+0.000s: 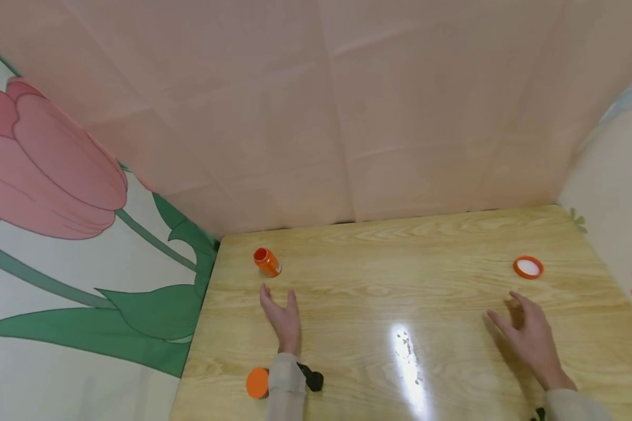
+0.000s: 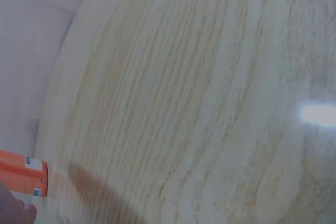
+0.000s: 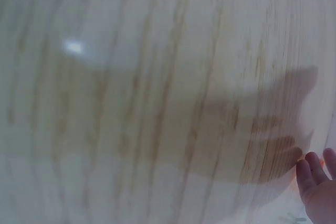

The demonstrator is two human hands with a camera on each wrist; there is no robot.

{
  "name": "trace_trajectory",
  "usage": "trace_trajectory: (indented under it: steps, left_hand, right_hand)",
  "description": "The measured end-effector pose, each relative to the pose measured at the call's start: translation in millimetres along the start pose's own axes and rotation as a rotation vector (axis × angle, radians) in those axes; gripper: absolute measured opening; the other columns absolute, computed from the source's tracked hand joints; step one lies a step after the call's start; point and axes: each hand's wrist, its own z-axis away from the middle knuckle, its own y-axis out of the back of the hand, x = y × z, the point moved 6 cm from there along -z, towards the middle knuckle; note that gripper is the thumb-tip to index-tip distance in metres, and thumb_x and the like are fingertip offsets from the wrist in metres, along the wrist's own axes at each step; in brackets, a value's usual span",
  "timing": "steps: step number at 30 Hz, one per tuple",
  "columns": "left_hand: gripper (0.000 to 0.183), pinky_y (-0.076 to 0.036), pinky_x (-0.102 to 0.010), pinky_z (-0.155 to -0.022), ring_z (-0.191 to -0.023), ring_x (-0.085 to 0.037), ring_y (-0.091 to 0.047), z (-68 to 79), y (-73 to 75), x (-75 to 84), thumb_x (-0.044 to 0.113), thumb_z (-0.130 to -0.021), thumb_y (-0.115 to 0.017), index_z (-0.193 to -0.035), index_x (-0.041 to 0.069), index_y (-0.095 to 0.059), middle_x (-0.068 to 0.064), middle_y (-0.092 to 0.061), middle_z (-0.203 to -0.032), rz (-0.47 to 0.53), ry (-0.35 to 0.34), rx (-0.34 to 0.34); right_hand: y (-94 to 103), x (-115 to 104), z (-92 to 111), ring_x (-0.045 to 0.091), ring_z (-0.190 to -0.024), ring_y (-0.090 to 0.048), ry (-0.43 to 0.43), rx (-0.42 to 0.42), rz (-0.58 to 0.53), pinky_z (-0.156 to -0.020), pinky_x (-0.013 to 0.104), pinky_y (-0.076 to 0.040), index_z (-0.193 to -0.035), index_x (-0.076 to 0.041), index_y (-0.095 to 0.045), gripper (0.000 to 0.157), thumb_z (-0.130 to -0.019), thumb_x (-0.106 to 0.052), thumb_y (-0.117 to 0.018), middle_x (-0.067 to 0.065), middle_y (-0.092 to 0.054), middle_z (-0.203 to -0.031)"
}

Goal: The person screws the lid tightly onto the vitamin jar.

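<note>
An orange bottle (image 1: pixel 268 263) stands near the back left of the table, its red open mouth showing. Just in front of it is my left hand (image 1: pixel 283 318), thumb and fingers spread apart and nothing between them. In the left wrist view the bottle (image 2: pixel 23 174) shows white label patches beside a bit of the fingers. Over on the right, a round orange-rimmed piece with a white middle (image 1: pixel 528 268) lies flat. My right hand (image 1: pixel 534 339) hovers in front of it, fingers loosely bent and empty; its fingers (image 3: pixel 305 179) show at the right wrist view's edge.
A flat orange disc (image 1: pixel 257 383) lies beside the left sleeve, partly covered by it. The wooden table (image 1: pixel 379 263) ends at a pinkish hanging cloth (image 1: pixel 337 117) behind. A tulip-printed panel (image 1: pixel 63 169) rises at the left, and a pale printed panel (image 1: pixel 621 193) at the right.
</note>
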Motion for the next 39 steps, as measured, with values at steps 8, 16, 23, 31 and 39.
trace_trajectory:
  steps: [8, 16, 23, 31, 39]
  left_hand:
    - [0.076, -0.025, -0.056, -0.119, -0.147, -0.035, -0.027, -13.3, -0.9, -3.6, 0.016, -0.092, -0.068, -0.154, 0.010, -0.025, -0.021, -0.030, -0.156, -0.008, 0.035, 0.017]
    - [0.075, -0.025, -0.055, -0.120, -0.146, -0.035, -0.028, -20.6, 0.0, 1.8, 0.018, -0.093, -0.067, -0.154, 0.007, -0.024, -0.022, -0.031, -0.154, 0.000, 0.008, 0.025]
    - [0.076, -0.023, -0.055, -0.121, -0.147, -0.034, -0.026, -26.4, -1.1, -2.9, 0.015, -0.094, -0.066, -0.155, 0.009, -0.022, -0.019, -0.028, -0.157, -0.008, 0.045, 0.022]
    - [0.077, -0.023, -0.053, -0.121, -0.148, -0.033, -0.026, -31.6, -4.0, -5.7, 0.017, -0.093, -0.067, -0.155, 0.011, -0.022, -0.016, -0.028, -0.158, -0.012, 0.058, 0.035]
    - [0.077, -0.023, -0.051, -0.122, -0.146, -0.032, -0.028, -37.1, -8.9, -6.3, 0.019, -0.093, -0.067, -0.155, 0.010, -0.023, -0.019, -0.030, -0.156, -0.004, 0.027, 0.040]
  right_hand:
    - [2.7, 5, -13, 0.062, -0.122, -0.033, -0.040, -0.004, 0.013, -0.102, 0.076, -0.024, -0.149, 0.012, -0.024, 0.080, -0.095, -0.028, -0.065, 0.046, -0.035, -0.135]
    - [10.1, 18, -26, 0.054, -0.118, -0.042, -0.001, 0.060, 0.020, -0.116, 0.053, -0.028, -0.146, 0.013, -0.033, 0.076, -0.091, -0.022, -0.071, 0.044, -0.043, -0.134]
    - [21.1, 30, -37, -0.003, -0.081, -0.045, 0.030, 0.135, 0.008, -0.068, 0.008, -0.031, -0.128, 0.013, -0.052, 0.060, -0.082, -0.015, -0.078, 0.034, -0.061, -0.108]
    - [26.7, 47, -47, -0.009, -0.093, -0.039, -0.117, 0.110, -0.046, -0.071, 0.001, -0.031, -0.149, 0.011, -0.030, 0.084, -0.086, -0.021, -0.075, 0.040, -0.049, -0.132]
    - [32.1, 52, -59, 0.004, -0.081, -0.040, -0.167, 0.152, -0.039, -0.064, 0.003, -0.033, -0.144, 0.014, -0.034, 0.080, -0.084, -0.017, -0.077, 0.017, -0.047, -0.107]
